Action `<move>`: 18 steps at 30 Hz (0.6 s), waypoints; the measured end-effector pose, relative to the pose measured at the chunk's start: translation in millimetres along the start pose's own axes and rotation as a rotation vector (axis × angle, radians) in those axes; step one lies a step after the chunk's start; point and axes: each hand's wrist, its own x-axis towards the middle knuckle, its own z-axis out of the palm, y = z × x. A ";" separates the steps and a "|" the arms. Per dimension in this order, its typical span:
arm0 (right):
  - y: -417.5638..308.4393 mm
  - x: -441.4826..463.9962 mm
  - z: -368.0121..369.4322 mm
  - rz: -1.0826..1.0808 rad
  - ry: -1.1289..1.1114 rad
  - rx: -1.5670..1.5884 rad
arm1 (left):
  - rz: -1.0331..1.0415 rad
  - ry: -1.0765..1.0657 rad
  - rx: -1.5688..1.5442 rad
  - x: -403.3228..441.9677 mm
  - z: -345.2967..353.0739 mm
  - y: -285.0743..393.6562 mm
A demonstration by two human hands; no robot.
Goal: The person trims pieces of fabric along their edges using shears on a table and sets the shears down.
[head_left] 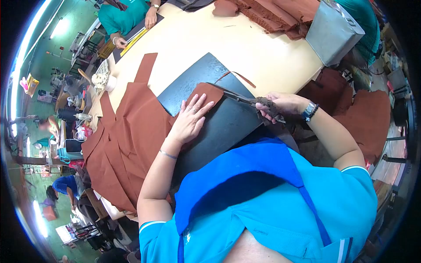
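My left hand (190, 118) lies flat with spread fingers on a brown fabric piece (209, 93), which rests on a dark, shiny board (219, 125). My right hand (280, 107) is wrapped round the handles of large scissors (239, 97), whose handles look bound in dark cloth. The blades reach left along the upper edge of the fabric piece. A thin brown strip (242, 79) curls on the board just above the blades. More brown fabric (140, 109) spreads left of my left hand and hangs over the table edge.
Across the pale table (188, 39), a co-worker's hands (150, 18) are at a yellow ruler (133, 41). Piled brown fabric (272, 17) and a grey metal box (334, 33) are at the back right. A white container (110, 83) stands at the left edge.
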 end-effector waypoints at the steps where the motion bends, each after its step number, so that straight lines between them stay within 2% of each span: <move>1: 0.1 1.6 0.1 -0.010 -0.008 0.001 | -0.001 0.002 -0.005 -0.2 1.0 -1.1; 11: -5.5 3.2 0.3 0.029 0.008 -0.024 | -0.021 0.051 -0.111 0.0 -0.2 0.6; 18: -5.1 6.7 -1.1 0.022 0.010 0.006 | -0.015 0.011 -0.022 0.4 -0.3 0.0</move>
